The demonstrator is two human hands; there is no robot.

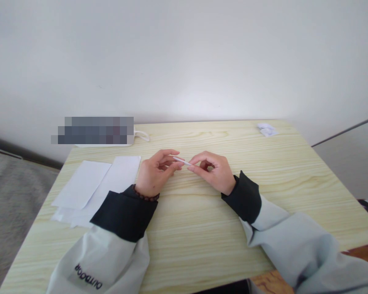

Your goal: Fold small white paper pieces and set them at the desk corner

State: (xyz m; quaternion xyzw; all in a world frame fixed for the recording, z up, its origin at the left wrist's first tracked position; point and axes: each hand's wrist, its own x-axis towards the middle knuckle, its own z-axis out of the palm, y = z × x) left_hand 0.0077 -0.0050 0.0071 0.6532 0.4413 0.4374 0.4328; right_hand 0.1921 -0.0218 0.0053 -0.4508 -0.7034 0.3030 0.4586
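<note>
A thin white strip (pixel 182 161), seen nearly edge-on and looking like folded paper, is held above the middle of the wooden table (pixel 190 228). My left hand (pixel 155 172) pinches its left end between thumb and fingers. At the other end, the thumb and index finger of my right hand (pixel 214 170) close on it. Flat white paper sheets (pixel 82 183) lie overlapping beside my left forearm, partly hidden by the sleeve. How the strip is folded is too small to make out.
A blurred-out object (pixel 95 132) with a white loop (pixel 142 134) sits at the table's back left, by the white wall (pixel 202 61). Small crumpled white paper (pixel 267 130) lies at the back right. A dark edge (pixel 223 287) shows at the bottom.
</note>
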